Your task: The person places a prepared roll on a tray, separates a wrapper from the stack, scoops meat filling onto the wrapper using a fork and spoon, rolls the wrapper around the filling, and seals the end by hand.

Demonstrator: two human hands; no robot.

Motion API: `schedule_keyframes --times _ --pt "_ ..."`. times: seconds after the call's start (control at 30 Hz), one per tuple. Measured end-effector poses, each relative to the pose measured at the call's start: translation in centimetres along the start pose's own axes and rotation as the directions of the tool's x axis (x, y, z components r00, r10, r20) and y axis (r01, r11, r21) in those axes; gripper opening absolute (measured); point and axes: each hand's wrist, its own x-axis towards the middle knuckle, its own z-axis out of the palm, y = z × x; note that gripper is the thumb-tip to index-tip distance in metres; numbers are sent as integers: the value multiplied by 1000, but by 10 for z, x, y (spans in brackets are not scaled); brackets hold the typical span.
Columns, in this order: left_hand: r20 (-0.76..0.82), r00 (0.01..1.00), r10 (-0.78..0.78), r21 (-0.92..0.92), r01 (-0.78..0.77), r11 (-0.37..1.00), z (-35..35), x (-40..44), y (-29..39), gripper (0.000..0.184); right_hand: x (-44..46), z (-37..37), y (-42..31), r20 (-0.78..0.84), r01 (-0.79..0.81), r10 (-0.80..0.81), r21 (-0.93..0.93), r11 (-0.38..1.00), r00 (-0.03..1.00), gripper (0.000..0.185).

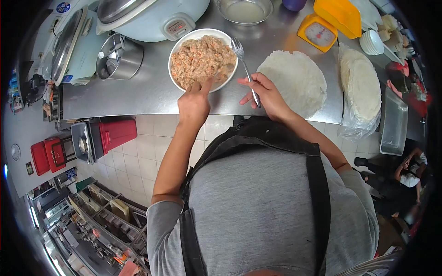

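A white bowl (172, 78) holds a chunky orange-brown mixture (202, 57). At its near rim is my left hand (194, 103), fingers curled and closed; what they grip is hidden. A blurred, shiny shape lies in the mixture just beyond them. Right of the bowl, my right hand (267, 94) holds a metal fork (247, 71) loosely between its fingers, tines pointing away from me and close to the bowl's right rim. Beyond that hand, a flat, round, pale sheet (294, 80) lies on the steel table (152, 99).
Left stand a steel pot (133, 60) and a large cooker (152, 23). Behind are a metal basin (244, 13) and a yellow scale (317, 32). Wrapped pale sheets (360, 87) lie right, near a metal tray (394, 122). Another person (407, 177) is at far right.
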Motion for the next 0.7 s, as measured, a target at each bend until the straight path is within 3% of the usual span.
schedule_keyframes --times 0.13,0.27,0.47,0.6,0.7 --pt "-70 996 49 -23 -50 998 -27 -16 -19 48 -4 -9 4 9 -18 18 -3 1000 1000 21" --pt "-159 981 -108 -16 107 994 -32 -9 -14 38 -4 -4 4 35 -50 49 26 998 998 22" --pt "-112 994 -4 -37 0 999 -22 -36 -18 46 5 13 2 69 -81 73 131 988 995 26" --pt "-124 973 -196 -26 194 981 -37 -42 -23 44 10 8 5 92 -96 84 130 987 992 26" --pt "-68 989 -129 -56 126 990 -12 -54 -20 41 6 11 1 106 -150 140 88 985 984 27"
